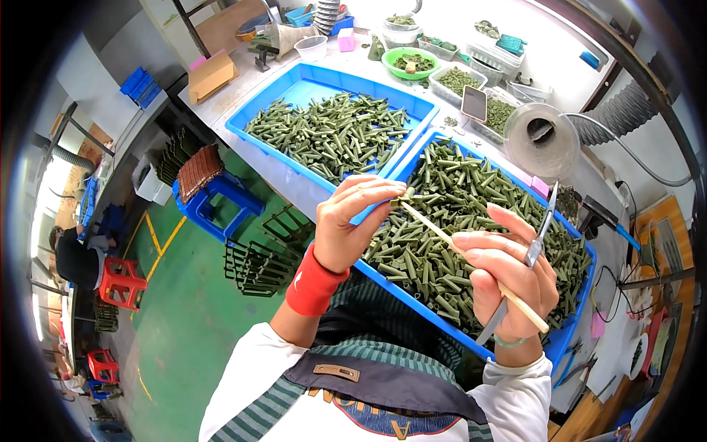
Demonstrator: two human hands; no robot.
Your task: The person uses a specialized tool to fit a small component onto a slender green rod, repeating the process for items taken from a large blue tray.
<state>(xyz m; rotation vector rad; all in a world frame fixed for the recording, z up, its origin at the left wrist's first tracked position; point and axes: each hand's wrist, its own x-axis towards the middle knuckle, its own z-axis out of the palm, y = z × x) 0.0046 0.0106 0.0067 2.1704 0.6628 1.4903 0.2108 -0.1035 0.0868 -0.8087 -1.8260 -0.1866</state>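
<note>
Over blue trays [296, 92] of green tubes [324, 136] — left hand [352, 221] pinches 1, right hand [515, 276] grips stick [434, 230] and tool [548, 218].

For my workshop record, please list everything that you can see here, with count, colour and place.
Trays: two, blue, side by side
Table: one, whitish, under trays
Green pieces: very many, green, both trays
Wooden stick: one, pale, right hand
Metal tool: one, silver, right hand
Containers: several, clear, table's back
Phone: one, dark-edged, among containers
Bowl: one, bright green, table's back
Hoses: several, grey, right and back
Stools: one blue, two red, left
Racks: several, black, beside blue stool
Co-worker: one, dark clothing, far left
Remainder: too small to tell
Wristband: one, red, left wrist
Left hand: one, bare, pinching a green piece
Right hand: one, bare, over right tray
</note>
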